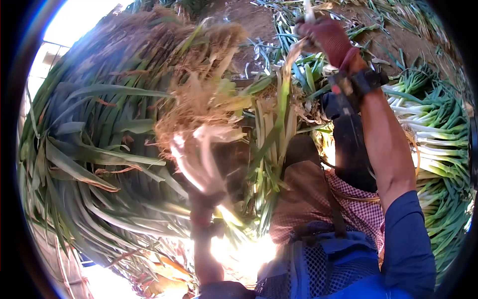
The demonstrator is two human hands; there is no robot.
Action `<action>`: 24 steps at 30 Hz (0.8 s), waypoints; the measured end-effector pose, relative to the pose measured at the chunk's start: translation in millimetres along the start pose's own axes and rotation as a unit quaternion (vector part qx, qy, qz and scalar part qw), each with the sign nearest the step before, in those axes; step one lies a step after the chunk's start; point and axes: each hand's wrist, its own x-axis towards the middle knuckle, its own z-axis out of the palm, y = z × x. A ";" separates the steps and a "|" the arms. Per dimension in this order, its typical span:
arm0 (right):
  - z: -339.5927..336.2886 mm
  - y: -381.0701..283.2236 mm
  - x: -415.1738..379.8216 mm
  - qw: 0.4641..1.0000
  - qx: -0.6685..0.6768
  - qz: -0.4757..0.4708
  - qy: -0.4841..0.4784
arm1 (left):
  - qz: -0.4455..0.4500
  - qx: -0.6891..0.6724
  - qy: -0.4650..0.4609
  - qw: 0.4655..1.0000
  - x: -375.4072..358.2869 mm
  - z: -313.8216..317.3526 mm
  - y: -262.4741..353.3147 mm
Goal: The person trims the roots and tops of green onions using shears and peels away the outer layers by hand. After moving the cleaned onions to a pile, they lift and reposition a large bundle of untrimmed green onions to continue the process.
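My left hand (pixel 205 197), smeared by motion, is closed around a few thick green onion stalks (pixel 191 162). Their white ends point away from me, and their brown, stringy roots overlap the big heap behind. My right hand (pixel 326 40), in a dark red glove, is raised at the upper right with its fingers curled. A long yellowing leaf (pixel 285 92) hangs from its fingertips toward my lap. Above the fist a slim pale piece (pixel 309 11) sticks up, too blurred to name.
A large heap of untrimmed green onions (pixel 99 134) fills the left side. Cleaned ones with white stems (pixel 423 127) lie in a row at the right. Leaf scraps (pixel 284 30) litter the bare soil (pixel 249 15) ahead. Loose stalks (pixel 264 144) lie beside my knee (pixel 303 174).
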 end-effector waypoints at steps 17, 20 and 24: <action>179.0 43.9 -94.1 0.965 -0.172 -0.112 -0.164 | -0.004 -0.053 -0.048 0.997 -23.5 43.4 56.5; 121.2 85.2 25.3 0.906 -0.405 -0.116 -0.035 | -0.104 0.046 -0.111 0.987 -16.0 33.2 43.6; -13.6 24.7 67.8 0.804 -0.573 -0.126 0.100 | -0.089 0.079 -0.095 0.988 -32.8 10.4 -54.6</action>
